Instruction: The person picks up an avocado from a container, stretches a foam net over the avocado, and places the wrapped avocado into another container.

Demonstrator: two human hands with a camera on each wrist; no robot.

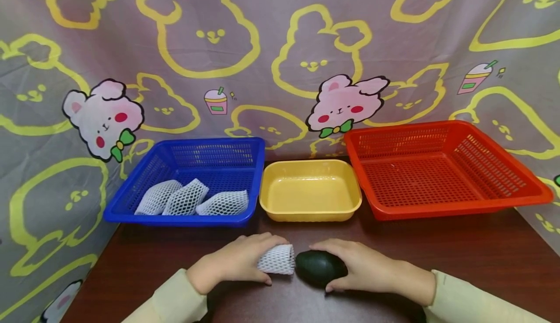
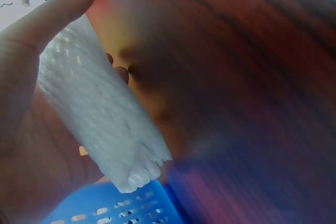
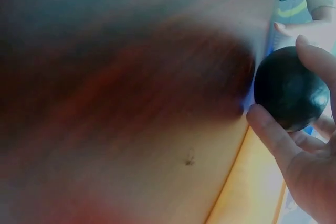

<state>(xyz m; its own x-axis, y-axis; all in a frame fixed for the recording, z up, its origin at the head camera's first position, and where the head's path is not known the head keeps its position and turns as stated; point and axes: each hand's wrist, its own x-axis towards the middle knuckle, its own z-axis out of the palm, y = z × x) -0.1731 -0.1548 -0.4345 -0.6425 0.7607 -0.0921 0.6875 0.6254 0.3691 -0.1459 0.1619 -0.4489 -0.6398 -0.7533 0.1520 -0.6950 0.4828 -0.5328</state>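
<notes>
My left hand (image 1: 236, 261) holds a white foam net sleeve (image 1: 278, 260) above the table, thumb on the near side and fingers over the top. In the left wrist view the sleeve (image 2: 100, 103) looks like a narrow tube, its end toward the blue basket bunched. Just right of the sleeve's open end, my right hand (image 1: 369, 267) grips a dark green avocado (image 1: 321, 268), its tip pointing at that opening with a small gap between. The right wrist view shows the thumb and fingers spread around the avocado (image 3: 290, 88).
Behind the hands stand a blue basket (image 1: 183, 219) with three white foam nets (image 1: 185, 197), a yellow tray (image 1: 310, 213) and a red basket (image 1: 459, 209). They line the back of the brown table (image 1: 271, 303), before a patterned cloth (image 1: 271, 85).
</notes>
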